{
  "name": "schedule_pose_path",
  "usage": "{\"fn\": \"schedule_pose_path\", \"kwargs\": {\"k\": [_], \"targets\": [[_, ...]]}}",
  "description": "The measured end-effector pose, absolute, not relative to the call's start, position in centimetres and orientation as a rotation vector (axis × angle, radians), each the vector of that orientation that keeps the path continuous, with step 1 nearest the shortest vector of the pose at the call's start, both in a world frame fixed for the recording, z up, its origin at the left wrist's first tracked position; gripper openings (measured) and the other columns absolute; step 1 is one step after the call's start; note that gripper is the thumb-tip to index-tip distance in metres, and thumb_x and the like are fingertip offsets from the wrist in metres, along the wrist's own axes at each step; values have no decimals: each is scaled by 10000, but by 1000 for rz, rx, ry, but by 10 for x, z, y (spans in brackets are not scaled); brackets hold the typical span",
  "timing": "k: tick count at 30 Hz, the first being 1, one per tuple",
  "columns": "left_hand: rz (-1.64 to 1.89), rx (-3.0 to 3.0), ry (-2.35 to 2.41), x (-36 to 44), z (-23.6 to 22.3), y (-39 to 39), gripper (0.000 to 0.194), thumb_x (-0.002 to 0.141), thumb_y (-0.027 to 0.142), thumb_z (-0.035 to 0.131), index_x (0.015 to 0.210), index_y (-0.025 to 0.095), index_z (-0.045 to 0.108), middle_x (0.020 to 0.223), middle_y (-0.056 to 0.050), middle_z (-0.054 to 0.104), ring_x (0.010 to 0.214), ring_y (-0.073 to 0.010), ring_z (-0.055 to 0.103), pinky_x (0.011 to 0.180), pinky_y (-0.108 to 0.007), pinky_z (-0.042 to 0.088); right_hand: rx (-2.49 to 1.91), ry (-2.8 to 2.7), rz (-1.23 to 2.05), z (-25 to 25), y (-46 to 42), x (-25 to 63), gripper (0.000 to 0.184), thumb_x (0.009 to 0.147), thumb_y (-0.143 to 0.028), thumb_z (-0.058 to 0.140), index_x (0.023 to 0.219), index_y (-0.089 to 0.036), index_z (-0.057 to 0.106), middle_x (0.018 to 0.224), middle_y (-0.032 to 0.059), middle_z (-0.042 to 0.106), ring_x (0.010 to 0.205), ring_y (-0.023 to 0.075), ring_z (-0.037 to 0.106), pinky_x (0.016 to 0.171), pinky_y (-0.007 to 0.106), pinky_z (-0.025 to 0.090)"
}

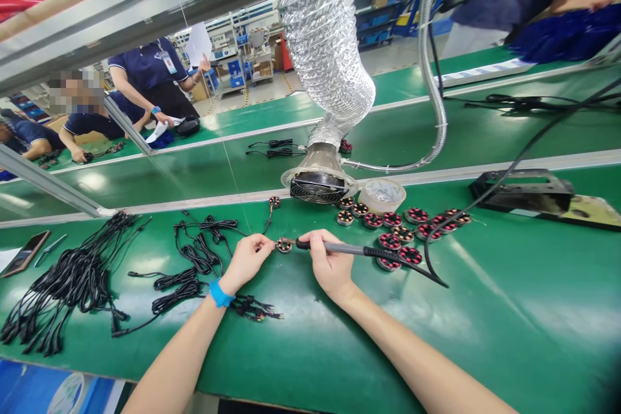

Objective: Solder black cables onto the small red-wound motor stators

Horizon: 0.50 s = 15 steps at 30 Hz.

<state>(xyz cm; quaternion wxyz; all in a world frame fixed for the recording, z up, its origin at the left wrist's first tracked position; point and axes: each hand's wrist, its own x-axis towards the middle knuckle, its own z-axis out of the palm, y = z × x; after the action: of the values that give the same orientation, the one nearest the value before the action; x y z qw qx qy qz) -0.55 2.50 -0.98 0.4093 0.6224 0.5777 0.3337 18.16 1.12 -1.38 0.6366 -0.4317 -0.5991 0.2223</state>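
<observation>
My right hand (332, 265) is closed around a soldering iron (347, 248), which lies almost level with its tip pointing left. Just beyond the tip, a small round motor stator (284, 245) with copper windings rests on the green bench. My left hand (248, 260), with a blue wrist band (221, 294), pinches at the stator's left edge; what is between its fingertips is too small to make out. Black cables (194, 262) lie coiled beside the left wrist, and bare coloured wire ends (257, 309) show below it. Another stator (274, 202) with a wire attached sits farther back.
Several red and black stators (390, 240) are grouped right of the iron, by a tape roll (382, 195). A fume extractor hood (317, 174) hangs above the bench. A cable bundle (72, 281) and phone (26, 252) lie left; a black metal stand (524, 191) is right. Co-workers (150, 77) are across.
</observation>
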Motion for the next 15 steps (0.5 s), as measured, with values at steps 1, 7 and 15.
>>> {"fn": "schedule_pose_path", "kwargs": {"k": [1, 7, 15], "targets": [[840, 1565, 1458, -6, -10, 25, 345, 802, 475, 604, 764, 135, 650, 687, -22, 607, 621, -127, 485, 565, -229, 341, -990, -1369, 509, -14, 11, 182, 355, 965, -343, 429, 741, -209, 669, 643, 12, 665, 568, 159, 624, 583, 283, 525], [841, 1573, 1461, -5, -10, 25, 346, 810, 471, 602, 767, 132, 655, 678, -16, 611, 609, -120, 481, 561, -226, 346, -989, -1371, 494, -16, 12, 181, 354, 969, -350, 432, 752, -209, 673, 672, 22, 683, 606, 167, 647, 585, 278, 524], [836, 1574, 1462, -5, -9, 25, 330, 816, 457, 598, 758, 136, 646, 683, -13, 606, 614, -120, 478, 571, -228, 344, -1003, -1371, 498, -17, 12, 181, 351, 971, -351, 431, 759, -209, 671, 666, 18, 677, 589, 163, 635, 578, 278, 518]]}}
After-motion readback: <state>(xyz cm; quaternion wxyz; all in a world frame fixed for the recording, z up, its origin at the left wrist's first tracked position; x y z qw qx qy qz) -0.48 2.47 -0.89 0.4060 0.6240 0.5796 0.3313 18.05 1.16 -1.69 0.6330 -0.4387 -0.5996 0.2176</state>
